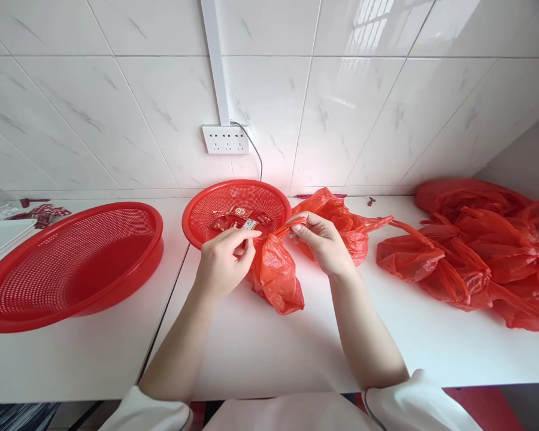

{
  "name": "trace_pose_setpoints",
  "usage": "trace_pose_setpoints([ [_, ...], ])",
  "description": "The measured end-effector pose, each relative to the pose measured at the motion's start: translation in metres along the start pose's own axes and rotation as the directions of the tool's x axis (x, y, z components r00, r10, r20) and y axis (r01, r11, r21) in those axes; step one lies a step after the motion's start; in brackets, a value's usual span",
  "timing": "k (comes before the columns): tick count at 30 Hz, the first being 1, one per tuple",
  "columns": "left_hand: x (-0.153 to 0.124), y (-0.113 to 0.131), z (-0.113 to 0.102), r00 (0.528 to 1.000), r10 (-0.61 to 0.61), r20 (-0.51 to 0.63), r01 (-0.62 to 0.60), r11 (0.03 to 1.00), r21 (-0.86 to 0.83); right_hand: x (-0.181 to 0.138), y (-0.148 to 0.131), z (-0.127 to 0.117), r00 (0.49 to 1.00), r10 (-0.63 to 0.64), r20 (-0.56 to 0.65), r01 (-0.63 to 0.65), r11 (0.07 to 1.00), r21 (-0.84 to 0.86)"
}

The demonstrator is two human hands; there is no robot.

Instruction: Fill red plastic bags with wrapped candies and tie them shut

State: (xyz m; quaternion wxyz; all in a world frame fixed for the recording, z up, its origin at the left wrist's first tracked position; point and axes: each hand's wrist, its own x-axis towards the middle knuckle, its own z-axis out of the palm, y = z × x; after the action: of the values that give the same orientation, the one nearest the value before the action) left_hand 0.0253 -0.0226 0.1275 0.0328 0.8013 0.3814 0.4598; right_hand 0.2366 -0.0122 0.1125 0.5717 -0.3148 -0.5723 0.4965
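A filled red plastic bag (278, 278) hangs low over the white table, its neck gathered between my two hands. My left hand (227, 257) pinches one handle end of the bag, fingers closed. On the other side, my right hand (320, 239) grips the opposite handle end between thumb and fingers. What the bag contains cannot be made out through the plastic. Just behind my hands stands a red mesh basket (202, 206) with several small red packets (240, 212) and a white-printed one inside. Another crumpled red bag (353, 236) lies right behind my right hand.
A larger red basket (150, 263) stands at the left on the white table (233, 359). Several red bags (467, 263) are heaped at the right. Red wrappers (45, 212) lie at the far left. A power socket (226, 140) with a cable is on the tiled wall.
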Motion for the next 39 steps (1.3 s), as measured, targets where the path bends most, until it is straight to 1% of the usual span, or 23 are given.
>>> trace_pose_setpoints([
  [1, 0.001, 0.0, -0.001, 0.999, -0.032, 0.003, 0.032, 0.999, -0.013, 0.0, 0.002, -0.001, 1.0, 0.007, -0.013, -0.006, 1.0, 0.015],
  [3, 0.002, -0.001, -0.004, 0.991, -0.122, 0.051, 0.126, 0.988, -0.088, 0.001, 0.005, -0.002, 0.999, 0.032, -0.031, -0.03, 0.998, 0.057],
  [5, 0.005, -0.002, -0.008, 0.958, -0.245, 0.151, 0.275, 0.934, -0.229, 0.002, 0.007, -0.002, 0.996, 0.064, -0.059, -0.057, 0.992, 0.112],
  [7, 0.008, -0.003, -0.012, 0.897, -0.364, 0.251, 0.438, 0.807, -0.395, 0.003, 0.007, -0.001, 0.992, 0.109, -0.059, -0.097, 0.979, 0.182],
  [8, 0.01, -0.004, -0.014, 0.862, -0.407, 0.302, 0.505, 0.723, -0.471, 0.003, 0.008, 0.0, 0.99, 0.136, -0.048, -0.122, 0.968, 0.219],
  [10, 0.012, -0.005, -0.014, 0.797, -0.45, 0.403, 0.602, 0.538, -0.59, 0.004, 0.008, 0.002, 0.981, 0.192, -0.012, -0.181, 0.94, 0.288],
  [12, 0.013, -0.007, -0.013, 0.736, -0.454, 0.503, 0.669, 0.373, -0.643, 0.004, 0.007, 0.004, 0.968, 0.249, 0.021, -0.241, 0.907, 0.345],
  [13, 0.012, -0.008, -0.012, 0.706, -0.453, 0.545, 0.698, 0.314, -0.643, 0.004, 0.007, 0.005, 0.961, 0.275, 0.033, -0.267, 0.887, 0.376],
  [14, 0.012, -0.009, -0.011, 0.677, -0.454, 0.579, 0.725, 0.275, -0.632, 0.004, 0.006, 0.006, 0.954, 0.297, 0.047, -0.29, 0.866, 0.407],
  [15, 0.012, -0.009, -0.011, 0.655, -0.462, 0.598, 0.745, 0.262, -0.613, 0.004, 0.005, 0.006, 0.949, 0.309, 0.053, -0.301, 0.849, 0.434],
  [16, 0.012, -0.01, -0.012, 0.649, -0.472, 0.597, 0.752, 0.274, -0.6, 0.004, 0.003, 0.005, 0.951, 0.307, 0.044, -0.292, 0.839, 0.459],
  [17, 0.012, -0.011, -0.013, 0.661, -0.482, 0.576, 0.742, 0.303, -0.598, 0.004, 0.001, 0.004, 0.956, 0.293, 0.026, -0.27, 0.839, 0.471],
  [20, 0.012, -0.013, -0.023, 0.741, -0.475, 0.475, 0.666, 0.429, -0.61, 0.004, -0.005, -0.004, 0.976, 0.214, -0.05, -0.174, 0.892, 0.418],
  [22, 0.013, -0.014, -0.034, 0.775, -0.468, 0.424, 0.629, 0.503, -0.593, 0.003, -0.009, -0.015, 0.982, 0.162, -0.101, -0.122, 0.939, 0.322],
  [25, 0.012, -0.016, -0.053, 0.789, -0.507, 0.346, 0.61, 0.582, -0.538, -0.001, -0.015, -0.037, 0.973, 0.084, -0.216, -0.059, 0.991, 0.122],
  [27, 0.01, -0.019, -0.065, 0.782, -0.555, 0.282, 0.613, 0.605, -0.509, -0.004, -0.02, -0.052, 0.953, 0.036, -0.3, -0.033, 0.999, 0.013],
  [28, 0.009, -0.021, -0.07, 0.774, -0.575, 0.263, 0.619, 0.605, -0.501, -0.007, -0.023, -0.059, 0.94, 0.023, -0.34, -0.029, 0.999, -0.013],
  [30, 0.007, -0.025, -0.077, 0.762, -0.595, 0.256, 0.633, 0.599, -0.491, -0.011, -0.028, -0.069, 0.909, 0.014, -0.417, -0.021, 1.0, -0.012],
  [32, 0.005, -0.026, -0.08, 0.766, -0.57, 0.298, 0.637, 0.606, -0.477, -0.014, -0.031, -0.074, 0.88, -0.006, -0.475, 0.015, 1.0, 0.014],
  [34, 0.005, -0.024, -0.08, 0.768, -0.508, 0.391, 0.64, 0.635, -0.432, -0.017, -0.031, -0.077, 0.863, -0.064, -0.501, 0.072, 0.997, -0.003],
  [36, 0.005, -0.019, -0.078, 0.736, -0.426, 0.526, 0.643, 0.683, -0.347, -0.018, -0.029, -0.08, 0.868, -0.112, -0.484, 0.082, 0.993, -0.083],
  [38, 0.005, -0.014, -0.074, 0.684, -0.352, 0.639, 0.621, 0.741, -0.256, -0.02, -0.028, -0.081, 0.888, -0.118, -0.444, 0.023, 0.977, -0.214],
  [39, 0.005, -0.012, -0.072, 0.661, -0.322, 0.678, 0.604, 0.764, -0.226, -0.021, -0.028, -0.08, 0.901, -0.108, -0.421, -0.019, 0.957, -0.288],
])
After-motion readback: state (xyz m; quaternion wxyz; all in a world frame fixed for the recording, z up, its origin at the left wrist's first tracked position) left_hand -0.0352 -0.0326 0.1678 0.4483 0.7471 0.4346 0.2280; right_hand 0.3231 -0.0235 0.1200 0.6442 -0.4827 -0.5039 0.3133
